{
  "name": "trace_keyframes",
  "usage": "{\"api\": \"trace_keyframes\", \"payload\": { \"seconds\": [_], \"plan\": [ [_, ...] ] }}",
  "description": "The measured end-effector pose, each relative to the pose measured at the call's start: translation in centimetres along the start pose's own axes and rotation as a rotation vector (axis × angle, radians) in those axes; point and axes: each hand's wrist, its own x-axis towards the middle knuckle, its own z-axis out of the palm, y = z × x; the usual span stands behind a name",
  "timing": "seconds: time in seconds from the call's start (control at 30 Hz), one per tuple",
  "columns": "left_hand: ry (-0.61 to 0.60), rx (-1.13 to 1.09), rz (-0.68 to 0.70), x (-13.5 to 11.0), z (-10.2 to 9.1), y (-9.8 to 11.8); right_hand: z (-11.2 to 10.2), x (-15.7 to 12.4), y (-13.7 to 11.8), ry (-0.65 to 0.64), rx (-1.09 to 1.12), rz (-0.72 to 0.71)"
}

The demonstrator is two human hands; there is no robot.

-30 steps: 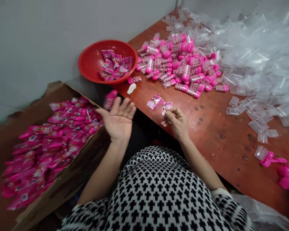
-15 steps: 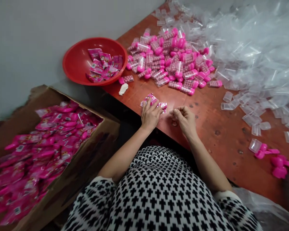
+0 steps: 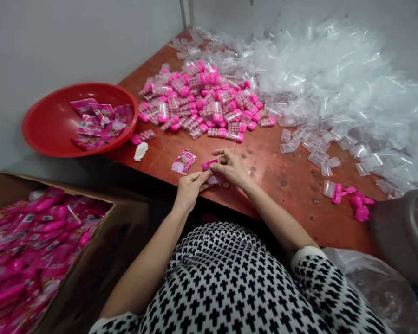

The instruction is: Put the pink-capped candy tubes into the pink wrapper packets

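Note:
A small pink printed packet (image 3: 209,165) is held between my two hands, just over the front edge of the table. My left hand (image 3: 191,188) pinches its lower left part with thumb and fingers. My right hand (image 3: 231,168) grips the packet's right side, thumb in front and index finger bent above. A second pink packet (image 3: 184,162) lies flat on the wood to the left of the hands. Beyond them is a heap of clear tubes with pink caps (image 3: 209,102), filled with small pink balls.
A red bowl (image 3: 42,125) with several pink packets stands at the left. Below it is a cardboard box (image 3: 101,241) full of pink bagged items. Clear plastic cups (image 3: 320,83) cover the back right. Pink plastic parts (image 3: 360,204), a grey bucket (image 3: 397,232) and a white lump (image 3: 140,151) are around.
The left hand has lifted off the flat packets and now pinches one of them. My right hand has moved over to grip the same packet. The view has turned to the right.

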Motion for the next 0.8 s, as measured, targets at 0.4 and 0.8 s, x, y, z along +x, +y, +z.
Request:
{"api": "trace_keyframes", "payload": {
  "seconds": [0.4,0.8],
  "plan": [
    [0.155,-0.224,-0.121,0.0,-0.4,0.6,-6.7,6.3,0.9,-0.002,-1.225,-0.195],
    [0.221,-0.435,-0.184,0.4,-0.2,0.9,-7.5,-0.9,-0.7,0.420,-1.185,0.337]
  ]
}}
